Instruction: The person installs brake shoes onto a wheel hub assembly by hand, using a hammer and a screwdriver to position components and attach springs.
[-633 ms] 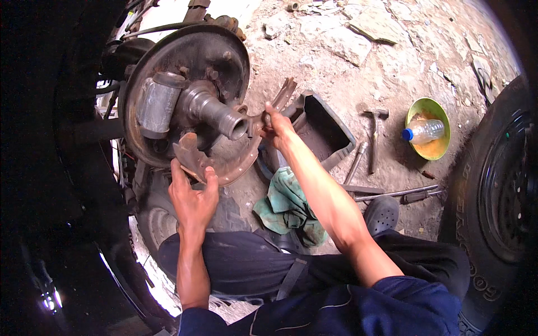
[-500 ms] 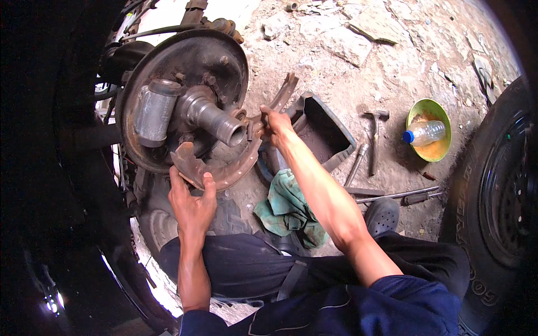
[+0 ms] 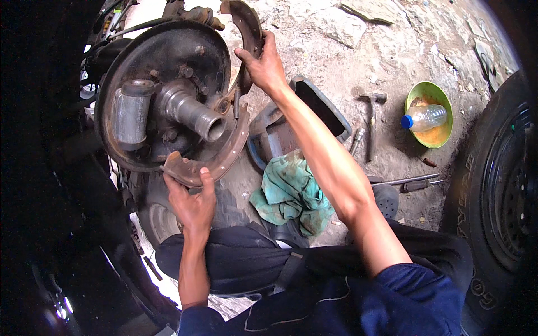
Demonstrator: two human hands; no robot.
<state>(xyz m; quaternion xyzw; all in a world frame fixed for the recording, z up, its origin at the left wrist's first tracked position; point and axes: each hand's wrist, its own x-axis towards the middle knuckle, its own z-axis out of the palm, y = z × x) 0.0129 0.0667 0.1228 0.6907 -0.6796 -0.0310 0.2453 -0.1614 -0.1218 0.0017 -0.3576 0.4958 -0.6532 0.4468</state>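
Observation:
My left hand (image 3: pixel 193 207) grips the lower end of a curved, rusty brake shoe (image 3: pixel 231 150), thumb on its outer face. A second brake shoe (image 3: pixel 246 25) is in my right hand (image 3: pixel 266 67), raised higher and farther away. Between them the two shoes meet at a small joint with a spring (image 3: pixel 236 103). Both lie just in front of the round backing plate (image 3: pixel 210 53), curving around the right side of the hollow metal spindle (image 3: pixel 193 116). A silver cylinder-shaped part (image 3: pixel 132 115) is fixed on the plate's left side.
A dark open container (image 3: pixel 330 106) stands on the dirt floor beside a green rag (image 3: pixel 294 190). Farther right are a hammer (image 3: pixel 371 129), a green bowl (image 3: pixel 413 92) holding a plastic bottle (image 3: pixel 427 117), and a large tyre (image 3: pixel 476 185). Dark bodywork (image 3: pixel 45 168) fills the left side.
My right hand has moved up and away, swinging the upper shoe upward and left so the two shoes spread wider. My left hand keeps its hold on the lower shoe.

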